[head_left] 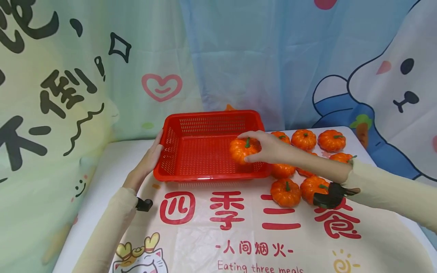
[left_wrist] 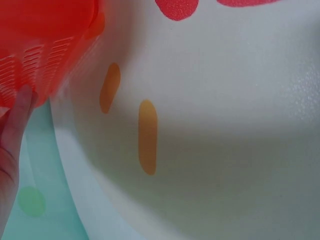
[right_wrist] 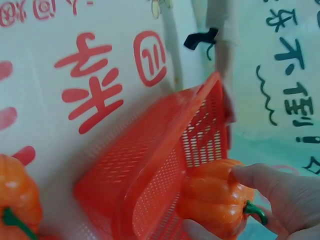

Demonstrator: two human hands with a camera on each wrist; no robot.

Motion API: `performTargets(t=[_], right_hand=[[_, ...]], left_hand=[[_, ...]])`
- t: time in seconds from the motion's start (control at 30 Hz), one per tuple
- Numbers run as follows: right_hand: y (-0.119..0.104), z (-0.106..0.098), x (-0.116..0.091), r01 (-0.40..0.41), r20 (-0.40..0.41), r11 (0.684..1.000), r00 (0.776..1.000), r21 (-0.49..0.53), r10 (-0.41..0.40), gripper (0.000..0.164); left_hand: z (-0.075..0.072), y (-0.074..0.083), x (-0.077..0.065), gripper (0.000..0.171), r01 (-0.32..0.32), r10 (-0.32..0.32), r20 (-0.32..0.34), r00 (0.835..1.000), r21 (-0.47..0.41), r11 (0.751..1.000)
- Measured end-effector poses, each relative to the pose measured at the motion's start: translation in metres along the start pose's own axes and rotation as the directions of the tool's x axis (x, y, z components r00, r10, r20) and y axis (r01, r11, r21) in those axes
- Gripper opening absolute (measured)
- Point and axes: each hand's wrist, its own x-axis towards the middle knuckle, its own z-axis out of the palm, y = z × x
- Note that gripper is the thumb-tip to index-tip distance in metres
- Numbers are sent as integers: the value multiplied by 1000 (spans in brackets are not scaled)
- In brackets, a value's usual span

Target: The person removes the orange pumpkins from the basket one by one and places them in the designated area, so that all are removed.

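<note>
A red plastic basket [head_left: 196,159] with slotted walls stands toward the back of the table. My left hand [head_left: 147,159] lies along its left side, and in the left wrist view a straight finger [left_wrist: 20,112] touches the outer wall. Over the right part of the basket, my right hand [head_left: 268,146] grips a small orange pumpkin [head_left: 239,150] with a green stem. The right wrist view shows thumb and fingers spread round this pumpkin [right_wrist: 212,195], below which the basket's perforated floor [right_wrist: 160,185] appears.
Several more orange pumpkins lie right of the basket, some behind my right forearm; one [head_left: 286,192] sits near the basket's front right corner. A printed cloth [head_left: 205,242] covers the table [head_left: 92,212]. A patterned curtain [head_left: 235,57] hangs right behind.
</note>
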Motion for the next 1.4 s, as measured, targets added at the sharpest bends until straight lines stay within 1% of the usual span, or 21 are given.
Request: performTargets(t=[0.17,0.23,0.33,0.4,0.5,0.53,0.57,0.63,0.7,0.77,0.9,0.97,1.07,1.13,1.17,1.27,1.4], right_hand=[[3,-14,-34,-30,8,999,1000,29,30,63],[6,-18,-42,-41,14,998,999,41,41,62],[12,-19,-49,-50,22,997,999,57,48,62],[16,-20,-52,-48,22,996,999,72,47,61],[19,-22,-56,-45,16,998,999,51,44,62],[20,-24,-58,-44,15,998,999,50,43,62],[21,-25,-62,-44,13,998,999,50,43,63],[24,-30,-70,-55,6,997,998,47,55,65],[29,-35,-80,-70,-11,997,997,40,70,66],[40,-39,-91,-84,-31,996,996,39,86,67],[74,-48,-115,-152,-65,988,986,13,153,71],[94,-55,-128,-216,-62,976,974,4,216,75],[125,-63,-149,-312,-81,950,947,-15,310,79],[145,-64,-161,-360,-92,933,930,-23,356,81],[154,-63,-167,-364,-101,931,928,-28,359,81],[177,-53,-178,-365,-111,930,927,-39,359,79],[196,-35,-184,-347,-95,935,935,-68,341,77]], left_hand=[[0,0,2,63,-9,9,6,1000,-2,1000],[-1,-1,3,63,-8,8,9,1000,-8,1000],[-1,-3,3,63,-5,6,7,1000,-15,1000],[1,-12,7,63,-7,7,0,1000,-22,1000],[0,-14,7,63,-6,6,0,1000,-28,1000],[1,-17,9,63,-8,8,-1,1000,-29,1000],[1,-21,11,62,-9,9,-1,1000,-31,999],[2,-22,12,62,-8,8,1,1000,-28,1000],[3,-32,17,62,-20,20,-7,1000,-17,1000],[3,-38,20,61,-31,31,-18,999,-8,999],[3,-39,19,61,-43,43,-22,999,-12,999],[4,-39,18,61,-50,50,-19,999,-11,999],[4,-40,17,59,-79,79,-13,997,18,997],[5,-42,18,59,-98,98,-16,995,37,995],[5,-43,18,59,-105,106,-19,994,50,993],[5,-43,18,60,-95,96,-25,995,41,995],[4,-42,17,60,-77,78,-33,996,42,996]])
